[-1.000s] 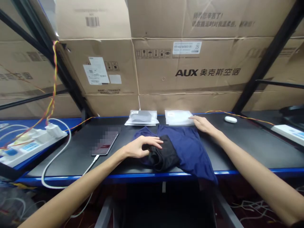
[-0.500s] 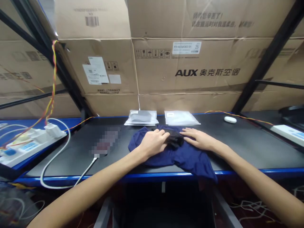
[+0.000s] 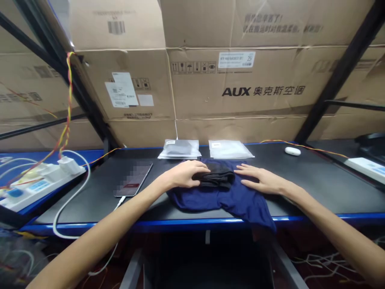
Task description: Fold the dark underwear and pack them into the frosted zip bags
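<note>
A folded black cloth lies on top of a spread navy blue cloth, part of which hangs over the table's front edge. My left hand rests at the left end of the black fold, fingers stretched over it and thumb apart. My right hand lies flat on the navy cloth, just right of the black fold, with its fingers spread and holding nothing.
Two flat packets, a grey one and a white one, lie behind the cloth. A phone with a white cable sits to the left. A small white case is at right, power strips at far left, cardboard behind.
My left hand has slid left, showing more of the black fold. My right hand has shifted slightly right, away from it.
</note>
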Motion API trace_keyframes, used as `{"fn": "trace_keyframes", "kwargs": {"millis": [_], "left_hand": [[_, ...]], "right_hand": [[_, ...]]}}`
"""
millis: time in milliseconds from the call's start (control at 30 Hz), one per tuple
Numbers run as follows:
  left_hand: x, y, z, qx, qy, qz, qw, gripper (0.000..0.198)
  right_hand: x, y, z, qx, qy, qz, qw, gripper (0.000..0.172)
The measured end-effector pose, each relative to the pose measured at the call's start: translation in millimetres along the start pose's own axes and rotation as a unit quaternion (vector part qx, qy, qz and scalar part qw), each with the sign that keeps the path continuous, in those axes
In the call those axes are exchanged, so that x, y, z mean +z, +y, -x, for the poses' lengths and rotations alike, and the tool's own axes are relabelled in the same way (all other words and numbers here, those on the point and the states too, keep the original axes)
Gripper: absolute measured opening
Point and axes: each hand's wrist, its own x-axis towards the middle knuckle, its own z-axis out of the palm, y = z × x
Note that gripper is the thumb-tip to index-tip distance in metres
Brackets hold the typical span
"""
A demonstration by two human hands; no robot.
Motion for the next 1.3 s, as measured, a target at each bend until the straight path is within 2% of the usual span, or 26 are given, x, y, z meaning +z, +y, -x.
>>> {"fn": "trace_keyframes", "kwargs": {"millis": [133, 233, 367, 467, 533, 633, 767, 900, 1033, 1133, 1233, 1300], "left_hand": [[8.5, -6.2, -8.3, -0.012, -0.007, -0.053, 0.998, 0.036], [8.0, 0.2, -12.9, -0.032, 0.020, -0.071, 0.997, 0.026], [3.9, 28.2, -29.1, -0.128, 0.120, -0.033, 0.984, 0.020], [6.8, 55.9, -50.8, -0.206, 0.175, 0.002, 0.963, 0.030], [14.3, 71.2, -65.7, -0.218, 0.174, 0.003, 0.960, 0.034], [29.7, 83.3, -81.2, -0.220, 0.117, -0.003, 0.968, 0.039], [40.2, 83.5, -82.6, -0.207, 0.042, 0.041, 0.977, 0.042], [36.7, 81.2, -73.3, -0.185, 0.044, 0.087, 0.978, 0.059], [38.2, 77.0, -69.1, -0.206, 0.084, 0.103, 0.969, 0.036], [39.7, 71.0, -68.7, -0.214, 0.122, 0.133, 0.960, 0.020], [33.8, 64.9, -65.6, -0.224, 0.153, 0.200, 0.942, 0.017], [25.9, 60.4, -59.3, -0.242, 0.175, 0.270, 0.915, 0.019]], "right_hand": [[5.1, 1.3, 1.0, -0.001, 0.010, 0.002, 1.000, 0.054], [7.0, 1.0, 0.2, -0.003, 0.012, 0.004, 1.000, 0.054], [8.6, -1.8, -3.0, -0.001, 0.021, 0.007, 1.000, 0.054], [7.8, -4.9, -6.4, -0.010, 0.033, 0.003, 0.999, 0.053], [6.4, -5.0, -7.7, -0.029, 0.052, -0.003, 0.998, 0.049], [4.9, 0.5, -7.3, -0.045, 0.084, -0.009, 0.995, 0.042], [5.0, 6.9, -3.6, 0.009, 0.147, 0.010, 0.989, 0.041], [2.7, -5.9, -0.1, 0.059, 0.220, -0.001, 0.974, 0.042], [3.4, -18.1, 2.4, 0.042, 0.180, -0.019, 0.982, 0.045], [8.3, -14.1, 4.7, 0.029, 0.140, -0.001, 0.990, 0.054], [11.4, -7.4, 6.9, 0.023, 0.118, 0.008, 0.993, 0.058], [10.9, -5.8, 7.6, 0.015, 0.107, 0.004, 0.994, 0.057]]}}
